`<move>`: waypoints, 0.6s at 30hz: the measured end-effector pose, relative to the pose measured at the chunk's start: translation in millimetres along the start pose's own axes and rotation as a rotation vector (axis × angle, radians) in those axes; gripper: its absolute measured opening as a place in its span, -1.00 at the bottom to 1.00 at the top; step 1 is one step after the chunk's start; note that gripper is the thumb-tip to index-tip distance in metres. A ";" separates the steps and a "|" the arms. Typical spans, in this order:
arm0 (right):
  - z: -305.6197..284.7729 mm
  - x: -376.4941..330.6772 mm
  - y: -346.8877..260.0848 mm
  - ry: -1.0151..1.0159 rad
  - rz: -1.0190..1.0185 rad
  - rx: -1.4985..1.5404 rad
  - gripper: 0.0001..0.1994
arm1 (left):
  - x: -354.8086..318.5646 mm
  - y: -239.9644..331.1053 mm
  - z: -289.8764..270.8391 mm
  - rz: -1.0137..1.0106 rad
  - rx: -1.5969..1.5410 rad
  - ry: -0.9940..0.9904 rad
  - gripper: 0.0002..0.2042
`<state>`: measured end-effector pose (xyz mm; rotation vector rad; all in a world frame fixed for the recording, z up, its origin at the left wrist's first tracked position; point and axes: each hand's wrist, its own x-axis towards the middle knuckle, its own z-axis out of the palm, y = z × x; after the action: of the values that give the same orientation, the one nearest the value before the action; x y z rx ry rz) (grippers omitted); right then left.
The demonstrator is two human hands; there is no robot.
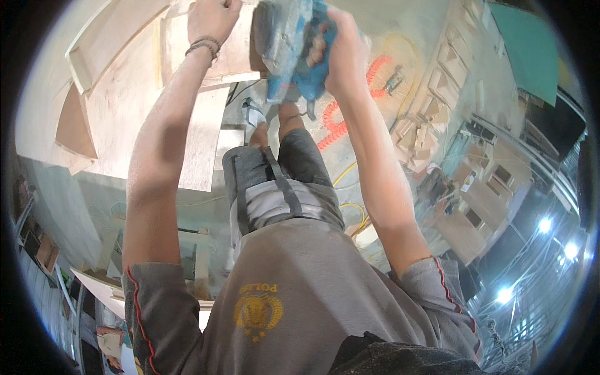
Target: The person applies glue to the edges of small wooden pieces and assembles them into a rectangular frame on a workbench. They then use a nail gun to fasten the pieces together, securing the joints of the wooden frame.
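Note:
My right hand [345, 53] is wrapped around the handle of a blue power tool [303, 62] with a flat grey metal face. Motion blurs the tool, so its exact kind is unclear. It stands at the right end of a pale wooden panel [240, 47]. At the top edge, my left hand [212, 19] rests over the same panel, its fingers curled. Part of that hand is cut off, and anything inside it cannot be made out. A dark bracelet [203, 45] circles the left wrist.
Larger pale wooden boards [134, 125] with upright strips spread to the left. On the floor lie a coiled orange air hose [334, 122] and a yellow hose [353, 219]. Wood offcuts [415, 140] are piled to the right, with a wooden frame [487, 200] beyond.

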<state>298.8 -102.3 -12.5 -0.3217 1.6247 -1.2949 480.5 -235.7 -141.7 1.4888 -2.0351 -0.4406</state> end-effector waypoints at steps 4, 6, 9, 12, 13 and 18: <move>1.2 47.4 -11.3 0.014 -0.067 -0.034 -0.63 | 2.8 -4.0 7.5 0.002 0.141 -0.066 -0.67; 0.3 44.1 -15.6 0.000 -0.045 0.018 -0.62 | 2.8 -11.5 5.1 0.017 0.123 -0.051 -0.68; -24.0 5.0 -6.9 -0.051 0.006 0.048 -0.62 | -9.7 -6.3 6.3 0.019 0.106 -0.062 -0.68; -42.9 -63.1 13.1 -0.124 0.154 0.101 -0.64 | -15.3 -1.7 -9.0 0.073 0.153 -0.062 -0.68; -56.6 -81.3 28.0 -0.074 0.187 0.122 -0.66 | -19.9 0.0 6.0 0.102 0.129 -0.078 -0.68; -62.3 -147.0 66.8 0.013 0.210 0.040 -0.70 | -28.6 14.5 9.3 0.055 0.143 0.066 -0.75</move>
<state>341.3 64.7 3.8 -0.1147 1.5955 -1.1700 470.0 -204.7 -147.9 1.5058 -2.0866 -0.2254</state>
